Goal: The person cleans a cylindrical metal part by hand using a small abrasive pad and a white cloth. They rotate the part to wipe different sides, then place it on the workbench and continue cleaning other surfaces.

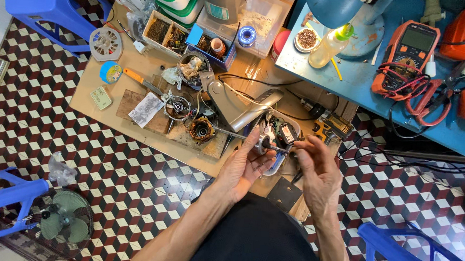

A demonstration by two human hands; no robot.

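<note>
Left hand (241, 166) and right hand (316, 170) pinch a small, stiff, likely weighty grey metal motor shaft (268, 144), best gripped at its ends, over the cluttered wooden workbench (109, 115).

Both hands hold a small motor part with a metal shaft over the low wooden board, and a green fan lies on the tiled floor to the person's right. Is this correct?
Not quite. In the head view the green fan lies on the tiled floor to the person's left, not right. The rest holds: left hand and right hand hold the motor part over the wooden board.

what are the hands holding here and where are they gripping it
Both hold a small motor rotor with a metal shaft: the left hand cradles its body in the fingers, the right hand pinches the shaft's end.
</note>
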